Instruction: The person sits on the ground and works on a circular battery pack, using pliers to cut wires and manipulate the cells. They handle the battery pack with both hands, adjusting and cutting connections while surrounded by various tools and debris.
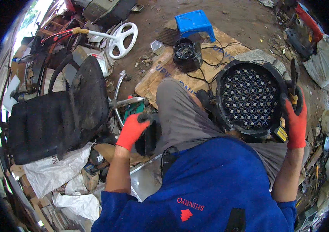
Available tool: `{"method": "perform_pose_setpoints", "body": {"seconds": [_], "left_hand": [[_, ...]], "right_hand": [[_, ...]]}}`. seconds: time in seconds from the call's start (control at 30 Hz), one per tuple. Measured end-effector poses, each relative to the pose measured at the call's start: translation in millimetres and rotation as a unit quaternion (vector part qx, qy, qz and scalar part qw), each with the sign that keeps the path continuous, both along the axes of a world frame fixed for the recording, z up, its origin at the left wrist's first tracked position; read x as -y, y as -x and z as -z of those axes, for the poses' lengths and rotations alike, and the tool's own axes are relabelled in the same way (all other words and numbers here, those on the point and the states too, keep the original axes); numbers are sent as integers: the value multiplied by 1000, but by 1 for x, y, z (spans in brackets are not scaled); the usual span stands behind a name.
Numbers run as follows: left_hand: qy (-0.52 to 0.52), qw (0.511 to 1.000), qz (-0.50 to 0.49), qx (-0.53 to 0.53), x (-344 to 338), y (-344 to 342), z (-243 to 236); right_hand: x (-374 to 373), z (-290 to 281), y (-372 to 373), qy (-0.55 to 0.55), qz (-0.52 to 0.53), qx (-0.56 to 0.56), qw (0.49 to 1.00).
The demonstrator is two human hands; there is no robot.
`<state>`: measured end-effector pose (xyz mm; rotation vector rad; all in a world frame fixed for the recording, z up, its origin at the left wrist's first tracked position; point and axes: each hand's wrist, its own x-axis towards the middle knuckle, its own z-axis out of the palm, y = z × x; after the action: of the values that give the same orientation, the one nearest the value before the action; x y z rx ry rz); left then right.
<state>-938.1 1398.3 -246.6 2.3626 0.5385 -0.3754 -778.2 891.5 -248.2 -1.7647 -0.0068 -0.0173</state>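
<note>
My left hand (132,130), in a red glove with dark fingertips, is closed on the upper edge of a black curved housing (146,140) beside my left knee. Part of that housing is hidden behind the glove and my leg. On the right, my gloved right hand (296,123) is wrapped round a dark upright tool (295,75) with a yellowish handle; its exact kind is unclear. Just left of this hand, a round black LED lamp head (249,98) with several rows of small lenses rests tilted by my right knee. Cables run from it toward a smaller black round unit (187,54).
A blue plastic stool (195,24) stands beyond the cardboard sheet (155,79). To the left lie a worn black office chair (56,112), a white wheel (122,40) on a pole, and white sacks (58,170). A grey stone slab (263,58) sits behind the lamp; scrap lines the right side.
</note>
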Motion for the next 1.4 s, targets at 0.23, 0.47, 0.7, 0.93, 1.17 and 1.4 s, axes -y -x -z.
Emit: {"method": "perform_pose_setpoints", "body": {"seconds": [0.23, 0.47, 0.7, 0.93, 1.17, 1.4], "left_hand": [[-82, 996, -34, -25, -30, 57, 61], [-266, 955, 22, -129, -37, 39, 54], [-59, 901, 272, 334, 126, -60, -28], [-31, 750, 569, 336, 235, -124, -5], [-37, 658, 668, 347, 247, -154, 2], [-25, 626, 689, 365, 253, -161, 9]], "right_hand": [[3, 1, -2, 23, -1, 15, 1000], [-2, -2, -3, 53, 28, 10, 998], [-2, -9, -3, 17, 6, 9, 1000], [-8, -6, 0, 33, 31, 41, 998], [-2, -6, -3, 63, 15, 40, 997], [-3, -1, -3, 44, 27, 32, 998]]}}
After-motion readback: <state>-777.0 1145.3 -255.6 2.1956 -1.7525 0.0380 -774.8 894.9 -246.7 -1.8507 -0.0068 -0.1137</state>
